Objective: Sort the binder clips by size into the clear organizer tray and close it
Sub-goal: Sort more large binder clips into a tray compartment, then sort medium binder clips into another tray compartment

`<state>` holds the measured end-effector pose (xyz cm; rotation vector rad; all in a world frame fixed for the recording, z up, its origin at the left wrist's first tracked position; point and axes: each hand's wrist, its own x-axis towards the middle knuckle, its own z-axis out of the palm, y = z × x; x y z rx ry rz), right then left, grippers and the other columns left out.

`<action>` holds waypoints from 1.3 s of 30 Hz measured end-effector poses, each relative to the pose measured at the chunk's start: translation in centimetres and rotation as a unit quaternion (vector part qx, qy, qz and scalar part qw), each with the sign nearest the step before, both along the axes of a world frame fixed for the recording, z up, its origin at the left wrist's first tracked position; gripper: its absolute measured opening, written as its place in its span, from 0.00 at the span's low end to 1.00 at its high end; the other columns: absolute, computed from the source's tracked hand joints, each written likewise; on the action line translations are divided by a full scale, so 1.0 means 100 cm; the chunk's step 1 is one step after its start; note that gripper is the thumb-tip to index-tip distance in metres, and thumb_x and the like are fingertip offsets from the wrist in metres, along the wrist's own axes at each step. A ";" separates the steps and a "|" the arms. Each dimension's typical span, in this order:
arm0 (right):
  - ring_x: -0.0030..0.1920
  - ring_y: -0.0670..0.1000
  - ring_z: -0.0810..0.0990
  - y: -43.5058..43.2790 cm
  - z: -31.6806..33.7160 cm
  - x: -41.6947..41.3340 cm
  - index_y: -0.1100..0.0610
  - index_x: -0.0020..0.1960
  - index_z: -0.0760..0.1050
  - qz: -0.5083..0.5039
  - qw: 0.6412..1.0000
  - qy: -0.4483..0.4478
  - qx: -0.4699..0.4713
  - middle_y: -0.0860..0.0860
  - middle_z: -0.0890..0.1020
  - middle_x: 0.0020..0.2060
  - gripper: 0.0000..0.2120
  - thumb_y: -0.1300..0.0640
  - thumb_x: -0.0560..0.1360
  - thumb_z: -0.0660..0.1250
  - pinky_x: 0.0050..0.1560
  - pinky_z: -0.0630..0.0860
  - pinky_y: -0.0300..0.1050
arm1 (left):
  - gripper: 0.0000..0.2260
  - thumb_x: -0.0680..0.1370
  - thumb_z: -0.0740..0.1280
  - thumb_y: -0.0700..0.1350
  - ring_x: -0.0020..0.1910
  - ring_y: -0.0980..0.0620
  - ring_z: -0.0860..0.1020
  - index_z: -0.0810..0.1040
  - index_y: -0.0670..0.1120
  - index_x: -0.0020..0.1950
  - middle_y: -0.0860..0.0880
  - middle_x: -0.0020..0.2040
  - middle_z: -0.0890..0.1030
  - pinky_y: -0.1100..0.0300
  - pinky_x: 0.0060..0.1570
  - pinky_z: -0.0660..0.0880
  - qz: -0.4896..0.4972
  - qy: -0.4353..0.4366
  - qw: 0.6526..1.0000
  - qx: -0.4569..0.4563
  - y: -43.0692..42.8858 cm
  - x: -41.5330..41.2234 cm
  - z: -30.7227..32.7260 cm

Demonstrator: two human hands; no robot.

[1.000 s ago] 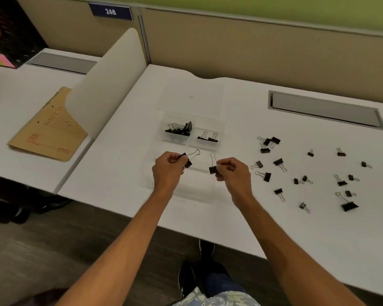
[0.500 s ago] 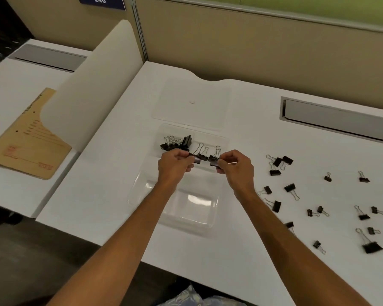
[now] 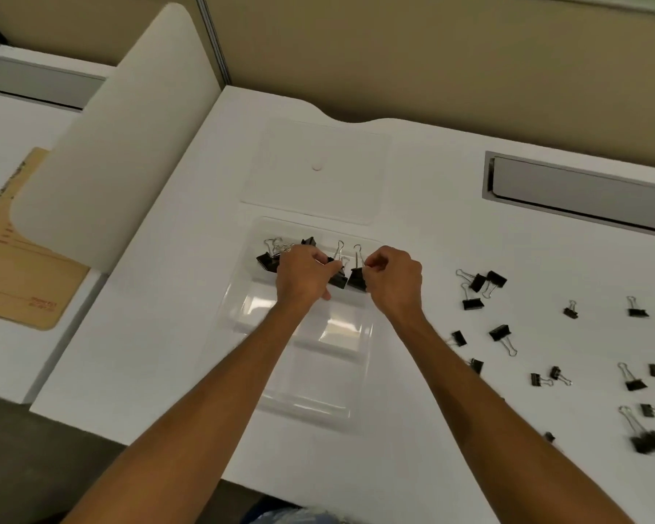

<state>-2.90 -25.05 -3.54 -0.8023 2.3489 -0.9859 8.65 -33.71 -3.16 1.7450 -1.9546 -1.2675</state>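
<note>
The clear organizer tray (image 3: 299,395) lies open on the white desk, its flat lid (image 3: 318,172) spread behind it. Large black binder clips (image 3: 267,260) sit in the far left compartment. Over the far right compartment my left hand (image 3: 303,276) pinches a medium binder clip (image 3: 337,277) and my right hand (image 3: 392,281) pinches another medium binder clip (image 3: 357,278). Both clips hang low at the compartment, side by side. Several loose binder clips (image 3: 477,285) of mixed sizes lie scattered on the desk to the right.
A white curved divider panel (image 3: 110,156) stands at the left desk edge, with a tan folder (image 3: 19,281) beyond it. A grey cable slot (image 3: 583,194) is recessed at the back right. A beige partition wall backs the desk.
Both hands moved forward from over the near part of the tray to its far right compartment, carrying the two clips lower. The camera tilted down and closer.
</note>
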 end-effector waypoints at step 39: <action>0.40 0.43 0.80 0.173 0.026 0.022 0.56 0.50 0.82 -0.143 0.988 0.039 -0.037 0.49 0.84 0.46 0.08 0.63 0.76 0.66 0.38 0.71 0.26 | 0.12 0.80 0.63 0.46 0.49 0.60 0.77 0.76 0.52 0.64 0.54 0.60 0.79 0.57 0.53 0.78 -0.385 0.141 0.900 -0.147 0.121 0.018 0.027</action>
